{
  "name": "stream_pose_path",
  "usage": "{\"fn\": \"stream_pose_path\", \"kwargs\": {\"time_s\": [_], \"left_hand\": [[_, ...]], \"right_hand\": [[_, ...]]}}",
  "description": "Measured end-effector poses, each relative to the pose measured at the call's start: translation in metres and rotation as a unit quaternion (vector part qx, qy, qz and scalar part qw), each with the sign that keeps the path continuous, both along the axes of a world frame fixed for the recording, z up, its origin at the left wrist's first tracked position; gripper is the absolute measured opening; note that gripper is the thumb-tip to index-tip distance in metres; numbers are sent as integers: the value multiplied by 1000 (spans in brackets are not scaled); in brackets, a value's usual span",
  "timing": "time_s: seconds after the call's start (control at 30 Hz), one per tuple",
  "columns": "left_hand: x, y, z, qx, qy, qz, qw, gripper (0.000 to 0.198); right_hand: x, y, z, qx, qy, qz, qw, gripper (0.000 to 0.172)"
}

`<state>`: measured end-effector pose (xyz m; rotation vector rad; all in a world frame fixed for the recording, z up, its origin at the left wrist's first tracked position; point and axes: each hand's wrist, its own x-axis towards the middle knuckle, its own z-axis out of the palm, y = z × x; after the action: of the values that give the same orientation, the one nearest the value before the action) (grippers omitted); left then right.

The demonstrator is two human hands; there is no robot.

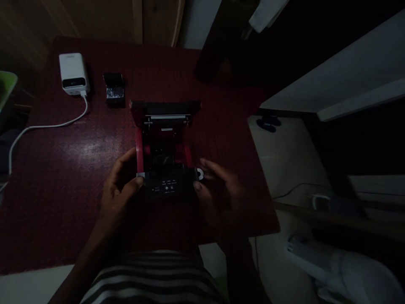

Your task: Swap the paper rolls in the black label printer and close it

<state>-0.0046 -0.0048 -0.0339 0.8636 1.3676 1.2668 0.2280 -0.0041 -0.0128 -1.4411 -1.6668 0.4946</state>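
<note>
A small red and black printer (164, 156) with its lid flipped open stands in the middle of a dark red table (63, 177). My left hand (122, 185) grips its front left corner, thumb on the black control panel. My right hand (221, 190) rests against the front right corner, thumb touching the panel and fingers spread loosely beside the case. The light is dim and details inside the open bay are hard to make out.
A white power bank (73, 74) with a white cable (47, 124) lies at the back left. A small dark object (114, 89) sits beside it. The table's right edge drops to a pale floor with cables and a white power strip (303, 249).
</note>
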Motion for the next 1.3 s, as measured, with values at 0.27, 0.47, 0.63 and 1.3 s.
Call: {"fn": "stream_pose_path", "kwargs": {"time_s": [0.27,0.47,0.63,1.3], "left_hand": [[-3,-2,-17,81,52,-13,995,58],[-2,-1,-13,75,60,-13,995,62],[-4,0,-16,73,61,-21,995,63],[-6,1,-20,82,58,-21,995,59]], "right_hand": [[-42,90,42,-58,-283,268,919,36],[-81,113,57,-169,-431,284,840,52],[-78,113,52,-163,-428,284,842,55],[-64,94,66,-86,-372,234,894,33]]}}
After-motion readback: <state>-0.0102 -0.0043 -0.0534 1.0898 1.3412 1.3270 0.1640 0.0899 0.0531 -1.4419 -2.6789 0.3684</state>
